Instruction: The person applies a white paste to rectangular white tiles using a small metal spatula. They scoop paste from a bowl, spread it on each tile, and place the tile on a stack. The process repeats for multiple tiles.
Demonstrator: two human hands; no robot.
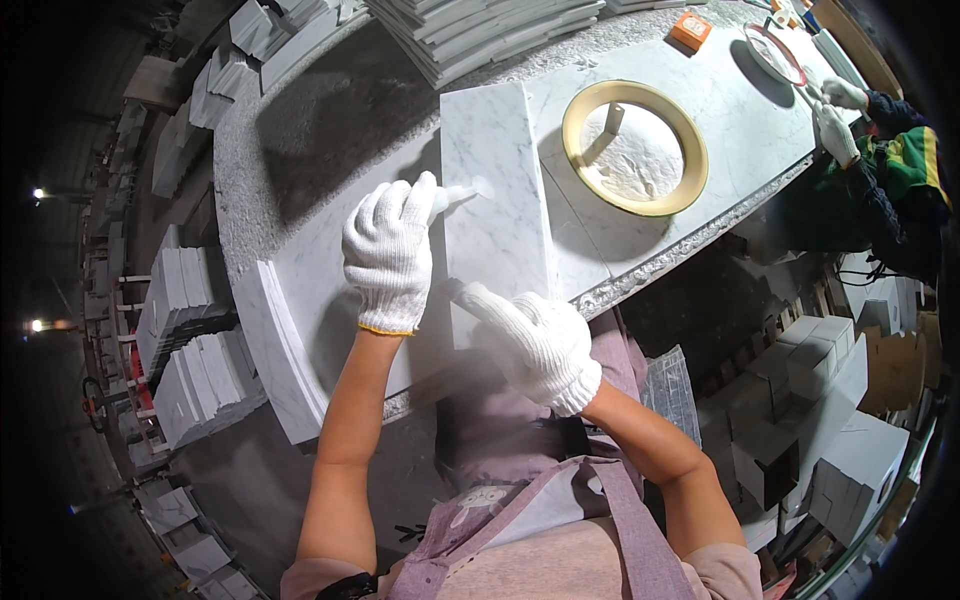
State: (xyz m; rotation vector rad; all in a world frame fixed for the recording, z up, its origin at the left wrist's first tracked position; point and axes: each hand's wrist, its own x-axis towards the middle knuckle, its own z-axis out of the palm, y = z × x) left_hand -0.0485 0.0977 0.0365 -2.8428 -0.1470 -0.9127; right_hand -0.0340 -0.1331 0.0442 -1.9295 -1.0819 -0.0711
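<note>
My left hand (388,240), in a white knit glove, is closed around a small translucent squeeze bottle (455,194). The bottle's nozzle points right and meets a small wet-looking spot on a grey-veined white marble tile (495,135). That tile lies across other marble pieces on the worktable. My right hand (535,345), gloved too, is at the near part of the tile with its index finger stretched toward the left edge. Its fingertip looks dark, and the lower fingers are blurred. To the right stands a yellow-rimmed bowl (697,150) of white paste or powder with a flat spatula (613,118) in it.
Stacked marble tiles (480,40) rise at the back, and more slabs (275,350) lean at the table's left. An orange box (690,32) and a red-rimmed bowl (800,68) sit far right, beside a co-worker's gloved hands (838,115). White boxes (800,370) fill the lower right.
</note>
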